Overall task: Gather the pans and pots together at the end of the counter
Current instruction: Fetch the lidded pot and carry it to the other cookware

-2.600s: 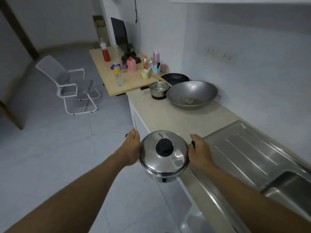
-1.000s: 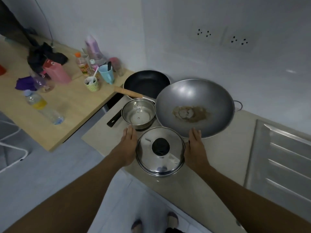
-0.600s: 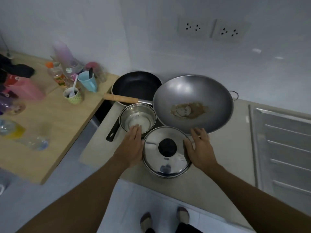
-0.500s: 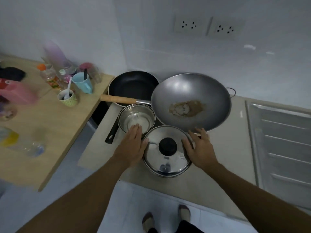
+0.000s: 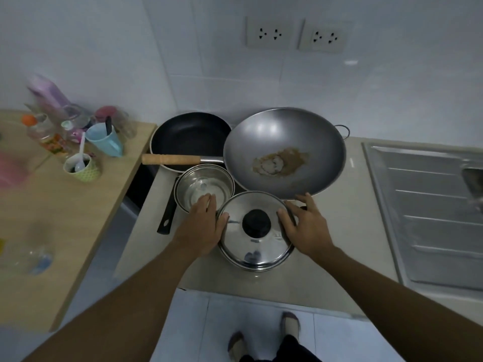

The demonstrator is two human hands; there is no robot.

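Since the earliest picture the lidded pot (image 5: 254, 231) has come out of the air beside the sink and now stands on the desk (image 5: 339, 231), and both hands have loosened from its side handles. This pale desk runs from a steel draining board (image 5: 423, 218) on the right to its left end, where a lower wooden desk (image 5: 52, 231) begins. On the left end the cookware is grouped closely. At the back right sits the grey wok (image 5: 285, 152), with a brown stain in its middle, and its wooden handle (image 5: 170, 160) lies across the black frying pan (image 5: 190, 137) at the back left. In front of the wok the lidded pot stands with its shiny lid and black knob, its far edge under the rim of the wok. Just left of it, touching or almost touching, is the small steel saucepan (image 5: 203, 188), whose black handle points to the near left. The left hand (image 5: 201, 226) lies against the left side of the pot, the fingers (image 5: 206, 202) straight and released, reaching over the rim of the saucepan. The right hand (image 5: 308, 228) rests on the right side of the lid, fingers (image 5: 305, 202) spread and relaxed, the tips near the edge of the wok, not grasping anything. On the wooden desk stand a blue cup (image 5: 104, 139) and a green cup (image 5: 82, 168) with a white spoon, among blurred bottles.
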